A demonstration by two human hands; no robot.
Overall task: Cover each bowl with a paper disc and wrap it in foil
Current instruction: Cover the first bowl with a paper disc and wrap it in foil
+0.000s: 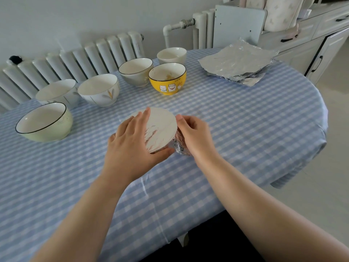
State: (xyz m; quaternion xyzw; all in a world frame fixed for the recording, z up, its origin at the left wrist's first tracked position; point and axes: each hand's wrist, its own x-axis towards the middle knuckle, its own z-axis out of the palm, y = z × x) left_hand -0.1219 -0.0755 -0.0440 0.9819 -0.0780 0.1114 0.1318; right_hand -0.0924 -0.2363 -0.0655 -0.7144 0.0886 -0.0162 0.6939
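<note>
A foil-wrapped bowl [162,129] sits near the middle of the table [245,129], on the blue-and-white checked cloth, held between both hands. Its top is a smooth, pale, foil-covered circle, tilted a little toward the camera, and crumpled foil shows at its lower right side.

The left hand [132,142] lies over the left part of the covered top, fingers straight and spread flat across the foil, with the thumb hooked round the near rim. The right hand [194,135] is on the bowl's right side, fingers curled round the wall and pressing the crinkled foil there (the fingertips themselves are hidden behind the bowl, and only the thumb shows, at the top edge).

Behind, well apart from the hands, six uncovered bowls stand in a loose arc: a pale green bowl [45,121] at far left, two white bowls [58,93] [99,89] touching or nearly touching each other, a grey bowl [136,71], a yellow bowl [167,78] with cartoon cats just beside it, and a cream bowl [172,55] at the back. A stack of foil sheets [238,63] lies at the far right of the table, near the edge.
</note>
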